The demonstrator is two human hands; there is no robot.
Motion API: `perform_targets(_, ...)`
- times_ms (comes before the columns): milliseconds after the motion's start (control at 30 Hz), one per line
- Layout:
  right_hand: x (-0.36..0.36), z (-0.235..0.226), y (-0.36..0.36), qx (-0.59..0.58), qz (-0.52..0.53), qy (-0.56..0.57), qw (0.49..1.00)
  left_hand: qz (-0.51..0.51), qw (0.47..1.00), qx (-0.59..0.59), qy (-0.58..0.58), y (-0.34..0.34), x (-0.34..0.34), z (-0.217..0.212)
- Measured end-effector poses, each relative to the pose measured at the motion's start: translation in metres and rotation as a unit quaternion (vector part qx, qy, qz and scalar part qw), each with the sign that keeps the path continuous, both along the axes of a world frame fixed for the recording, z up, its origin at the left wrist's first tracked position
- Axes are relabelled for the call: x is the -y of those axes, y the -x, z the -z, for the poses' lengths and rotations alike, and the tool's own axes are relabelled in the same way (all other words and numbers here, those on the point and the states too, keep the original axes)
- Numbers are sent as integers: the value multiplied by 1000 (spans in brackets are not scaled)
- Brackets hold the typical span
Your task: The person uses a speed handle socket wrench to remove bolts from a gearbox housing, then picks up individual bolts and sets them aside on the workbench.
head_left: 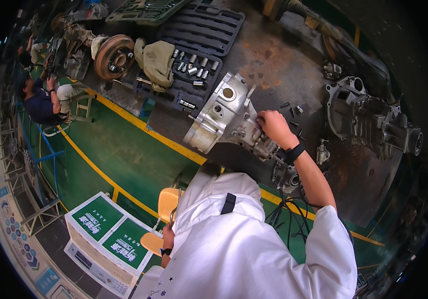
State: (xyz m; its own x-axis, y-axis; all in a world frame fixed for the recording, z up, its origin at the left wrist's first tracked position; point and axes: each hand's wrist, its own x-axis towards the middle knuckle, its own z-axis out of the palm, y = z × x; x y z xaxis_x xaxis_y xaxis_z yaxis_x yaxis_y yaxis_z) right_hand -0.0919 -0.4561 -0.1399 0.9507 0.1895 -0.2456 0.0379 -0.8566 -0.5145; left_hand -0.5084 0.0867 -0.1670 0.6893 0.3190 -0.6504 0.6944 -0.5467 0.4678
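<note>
My right hand (276,127) reaches over a grey metal gearbox housing (246,130) on the bench. Its fingers are bent together at the housing's upper edge; whatever they pinch, if anything, is hidden under them. A bright cast section (213,115) of this housing, with round holes, points to the left. Down by my left side, my left hand (167,237) is closed beside a wooden-topped stool (170,202). A thin dark bar (175,212) rises from that hand; I cannot tell whether it is a tool or part of the stool. Several bolts (293,110) lie right of my right hand.
An open socket case (194,92) holds loose sockets and a crumpled cloth (155,65). A rusty brake drum (114,57) stands farther left. Another gearbox (366,114) sits at the right. Black cables (289,212) hang off the bench's near edge. Another person (44,102) sits far left.
</note>
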Motion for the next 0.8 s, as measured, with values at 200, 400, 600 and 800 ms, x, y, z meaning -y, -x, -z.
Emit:
perform_targets(200,94,66,-10,-91,206,-77,971,21,1000,-8,-12,-6,4,-14)
perform_targets(400,139,138,52,-110,64,192,973,9,999,-19,-30,-4,-4,-18)
perform_targets(600,152,155,73,-115,133,183,967,-10,1000,-1,-18,-19,1,-25)
perform_targets(800,123,89,82,-72,311,-242,916,-18,998,-51,29,-38,-10,1)
